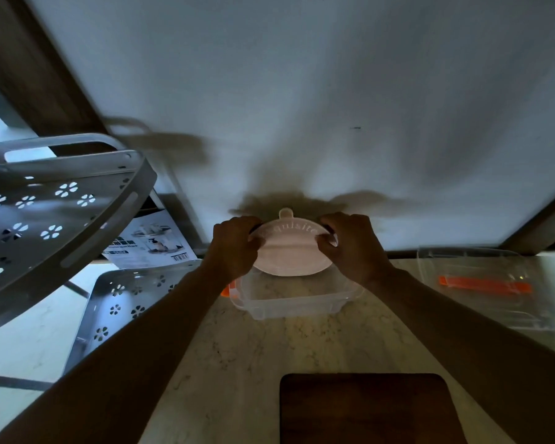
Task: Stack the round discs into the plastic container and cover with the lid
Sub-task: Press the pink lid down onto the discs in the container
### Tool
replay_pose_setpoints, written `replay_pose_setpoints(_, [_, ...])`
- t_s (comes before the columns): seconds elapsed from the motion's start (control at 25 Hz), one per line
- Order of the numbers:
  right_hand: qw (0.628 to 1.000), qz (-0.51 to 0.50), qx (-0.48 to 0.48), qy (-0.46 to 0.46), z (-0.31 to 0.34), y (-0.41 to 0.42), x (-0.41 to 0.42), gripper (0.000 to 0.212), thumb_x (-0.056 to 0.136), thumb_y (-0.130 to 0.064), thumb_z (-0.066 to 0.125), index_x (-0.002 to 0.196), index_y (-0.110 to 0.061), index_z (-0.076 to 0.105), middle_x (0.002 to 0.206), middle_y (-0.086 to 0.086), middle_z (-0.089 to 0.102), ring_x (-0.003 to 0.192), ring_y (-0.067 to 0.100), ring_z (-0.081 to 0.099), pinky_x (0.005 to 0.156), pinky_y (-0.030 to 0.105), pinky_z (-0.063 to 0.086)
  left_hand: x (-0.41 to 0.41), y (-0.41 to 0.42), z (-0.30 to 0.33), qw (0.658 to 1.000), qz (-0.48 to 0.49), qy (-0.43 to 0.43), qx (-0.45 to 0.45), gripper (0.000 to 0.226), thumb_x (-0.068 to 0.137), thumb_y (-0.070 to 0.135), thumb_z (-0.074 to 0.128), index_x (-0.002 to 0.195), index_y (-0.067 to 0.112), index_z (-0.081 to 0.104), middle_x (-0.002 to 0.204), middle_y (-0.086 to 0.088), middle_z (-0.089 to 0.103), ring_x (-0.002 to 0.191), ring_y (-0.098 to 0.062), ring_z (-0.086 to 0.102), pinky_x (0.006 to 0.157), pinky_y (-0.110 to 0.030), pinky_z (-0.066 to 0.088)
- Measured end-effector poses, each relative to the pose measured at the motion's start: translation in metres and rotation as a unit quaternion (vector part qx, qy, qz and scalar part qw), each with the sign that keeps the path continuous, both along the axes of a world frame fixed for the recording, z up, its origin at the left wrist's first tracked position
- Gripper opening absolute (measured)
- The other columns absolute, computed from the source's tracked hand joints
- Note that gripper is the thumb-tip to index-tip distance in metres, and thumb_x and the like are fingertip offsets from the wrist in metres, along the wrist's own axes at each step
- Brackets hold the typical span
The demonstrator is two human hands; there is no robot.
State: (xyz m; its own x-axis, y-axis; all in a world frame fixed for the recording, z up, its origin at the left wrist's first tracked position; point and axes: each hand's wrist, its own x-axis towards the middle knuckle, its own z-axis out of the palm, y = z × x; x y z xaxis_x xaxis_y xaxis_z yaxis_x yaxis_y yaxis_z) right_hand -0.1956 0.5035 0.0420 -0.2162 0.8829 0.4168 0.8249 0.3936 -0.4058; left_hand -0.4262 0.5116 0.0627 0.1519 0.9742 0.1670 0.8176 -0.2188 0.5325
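Fingers point(257, 241) of both hands grip pink disc point(290, 251) above container point(289, 302).

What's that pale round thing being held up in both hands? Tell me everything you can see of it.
The round disc is pale pinkish white, smooth, and looks like soft plastic or silicone. A small tab sticks out at its far edge, and raised lettering curves along the top, partly hidden. The left hand and right hand pinch opposite sides, holding it tilted above the far side of the clear plastic container.
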Motion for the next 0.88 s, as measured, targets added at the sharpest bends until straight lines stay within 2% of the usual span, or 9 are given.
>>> replay_pose_setpoints(0.08, [1.000, -0.011, -0.004, -0.016, 0.001, -0.001, 0.001, 0.018, 0.087, -0.020, 0.068, 0.103, -0.014, 0.069, 0.092, 0.005, 0.072, 0.080, 0.024, 0.066, 0.083, 0.039, 0.047, 0.005, 0.000, 0.001, 0.999, -0.005, 0.034, -0.009, 0.020, 0.092, 0.012, 0.059, 0.110, 0.014, 0.067, 0.109, -0.011, 0.070, 0.101, -0.029, 0.061, 0.095, -0.047, 0.045])
replay_pose_setpoints(0.16, [1.000, -0.011, 0.007, -0.015, 0.003, 0.000, 0.003, 0.019, 0.087, -0.020, 0.067, 0.104, -0.013, 0.068, 0.092, 0.006, 0.072, 0.081, 0.025, 0.065, 0.082, 0.040, 0.047, 0.008, 0.001, 0.004, 0.999, -0.002, 0.035, 0.014, 0.021, 0.092, 0.011, 0.057, 0.111, 0.014, 0.067, 0.110, -0.010, 0.070, 0.101, -0.029, 0.060, 0.094, -0.046, 0.043])
replay_pose_setpoints(0.48, [0.999, -0.005, -0.014, -0.036, -0.003, -0.002, 0.000, 0.023, 0.089, -0.024, 0.064, 0.111, -0.018, 0.067, 0.096, 0.003, 0.071, 0.087, 0.024, 0.065, 0.085, 0.036, 0.040, 0.003, -0.004, -0.016, 0.994, -0.007, 0.107, -0.014, 0.022, 0.095, 0.014, 0.052, 0.116, 0.014, 0.060, 0.116, -0.010, 0.065, 0.107, -0.029, 0.055, 0.094, -0.042, 0.035])
replay_pose_setpoints(0.64, [0.998, -0.006, -0.014, -0.068, 0.005, 0.006, -0.001, 0.023, 0.089, -0.022, 0.064, 0.111, -0.017, 0.067, 0.099, 0.005, 0.072, 0.090, 0.028, 0.066, 0.087, 0.037, 0.039, 0.004, -0.005, -0.017, 0.995, -0.004, 0.098, -0.010, 0.023, 0.096, 0.014, 0.051, 0.118, 0.014, 0.058, 0.117, -0.010, 0.064, 0.106, -0.028, 0.054, 0.093, -0.042, 0.034])
replay_pose_setpoints(0.76, [0.998, 0.007, -0.006, -0.063, 0.006, 0.002, 0.006, 0.019, 0.088, -0.023, 0.066, 0.106, -0.020, 0.068, 0.090, 0.000, 0.071, 0.082, 0.024, 0.065, 0.085, 0.035, 0.036, 0.004, -0.007, -0.015, 0.998, -0.001, 0.055, 0.013, 0.021, 0.095, 0.012, 0.053, 0.115, 0.013, 0.060, 0.115, -0.010, 0.065, 0.105, -0.029, 0.054, 0.093, -0.043, 0.036])
replay_pose_setpoints(0.88, [0.998, 0.021, -0.034, -0.050, 0.000, -0.005, 0.005, 0.020, 0.089, -0.026, 0.065, 0.109, -0.022, 0.067, 0.093, -0.002, 0.072, 0.082, 0.020, 0.065, 0.086, 0.034, 0.035, 0.001, -0.004, -0.008, 1.000, 0.009, 0.017, 0.022, 0.021, 0.095, 0.012, 0.056, 0.114, 0.013, 0.063, 0.114, -0.010, 0.066, 0.105, -0.028, 0.055, 0.095, -0.045, 0.042])
